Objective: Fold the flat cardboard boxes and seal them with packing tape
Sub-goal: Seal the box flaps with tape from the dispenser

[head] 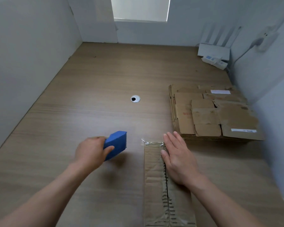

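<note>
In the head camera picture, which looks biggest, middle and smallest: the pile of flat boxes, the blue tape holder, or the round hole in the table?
1. pile of flat boxes, by far the largest.
2. blue tape holder, gripped by the left hand; being nearer the camera makes it look larger.
3. round hole, plainly the smallest.

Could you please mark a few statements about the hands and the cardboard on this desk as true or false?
1. The left hand grips the blue tape dispenser. True.
2. The right hand lies flat on the box. True.
3. The stack of flat cardboard lies to the left of the box. False: it lies to the right, further back.
4. The tape dispenser rests on the box. False: it is off to the box's left, apart from it.
</note>
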